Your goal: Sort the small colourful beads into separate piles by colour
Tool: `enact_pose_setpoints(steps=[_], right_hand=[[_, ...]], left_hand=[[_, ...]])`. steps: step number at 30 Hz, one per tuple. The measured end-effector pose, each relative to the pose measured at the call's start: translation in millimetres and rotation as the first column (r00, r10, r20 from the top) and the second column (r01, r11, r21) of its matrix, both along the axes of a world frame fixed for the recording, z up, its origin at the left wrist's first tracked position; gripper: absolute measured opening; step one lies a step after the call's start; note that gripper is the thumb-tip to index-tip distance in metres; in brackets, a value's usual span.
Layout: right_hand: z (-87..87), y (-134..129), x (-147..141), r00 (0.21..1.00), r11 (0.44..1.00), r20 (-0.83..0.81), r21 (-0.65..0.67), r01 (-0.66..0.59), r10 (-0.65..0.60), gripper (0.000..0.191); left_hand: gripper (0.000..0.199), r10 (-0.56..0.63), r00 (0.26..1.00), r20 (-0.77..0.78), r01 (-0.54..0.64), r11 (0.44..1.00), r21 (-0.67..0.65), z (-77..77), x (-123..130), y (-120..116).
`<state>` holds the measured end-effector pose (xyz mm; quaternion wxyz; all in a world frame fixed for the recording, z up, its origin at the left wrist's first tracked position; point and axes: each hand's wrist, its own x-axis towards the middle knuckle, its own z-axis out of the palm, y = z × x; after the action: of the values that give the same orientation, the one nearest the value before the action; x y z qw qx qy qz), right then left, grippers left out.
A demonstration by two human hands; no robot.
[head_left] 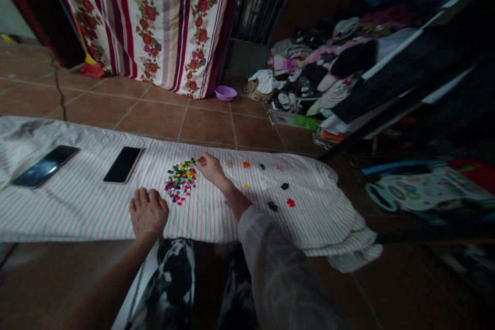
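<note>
A heap of small multicoloured pieces [181,180] lies on the striped cloth [216,216]. My right hand [209,167] is at the heap's upper right edge, its fingers pinched together near a dark piece; what they hold is too small to make out. My left hand [149,211] rests palm down on the cloth, left of the heap, fingers a little apart and holding nothing. Small single-colour groups sit to the right: orange [246,164], green [262,166], pink [278,167], yellow [246,185], white [263,184], black [285,186], red [291,202] and dark grey [273,206].
Two phones, one at the far left [46,166] and one nearer [122,165], lie on the cloth. Beyond it are a floral curtain [166,26], a purple basin [226,93] and a pile of clothes [320,67]. My legs are below the near edge.
</note>
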<state>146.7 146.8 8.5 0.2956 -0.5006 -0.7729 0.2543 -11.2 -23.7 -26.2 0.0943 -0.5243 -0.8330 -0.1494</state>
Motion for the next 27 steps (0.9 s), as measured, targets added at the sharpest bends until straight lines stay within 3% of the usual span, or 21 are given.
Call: enact_pose_setpoints(steps=[4,7,13,19,27], right_hand=[[-4.1,2,47,0.983,0.984,-0.057,-0.035,0.173,-0.175,0.009],[-10.8,3,86,0.943,0.96,-0.186,-0.099,0.261,-0.276,0.009],[-23.7,0,142,0.783,0.887,-0.433,-0.332,0.321,-0.445,0.025],[-30.1,-10,164,0.653,0.842,-0.549,-0.456,0.29,-0.522,0.033],[-33.4,-17,168,0.613,0.831,-0.583,-0.497,0.249,-0.533,0.034]], left_hand=[[0.037,-0.007,1.0,-0.001,0.007,1.0,0.019,0.6,0,0],[0.037,-0.011,1.0,-0.02,0.011,1.0,0.018,0.8,1,0],[0.037,-0.013,1.0,-0.008,0.013,1.0,0.002,5.1,2,-1],[0.035,-0.026,1.0,0.013,0.026,0.999,0.023,4.0,2,-2],[0.036,-0.023,1.0,-0.001,0.023,1.0,0.009,1.5,1,-1]])
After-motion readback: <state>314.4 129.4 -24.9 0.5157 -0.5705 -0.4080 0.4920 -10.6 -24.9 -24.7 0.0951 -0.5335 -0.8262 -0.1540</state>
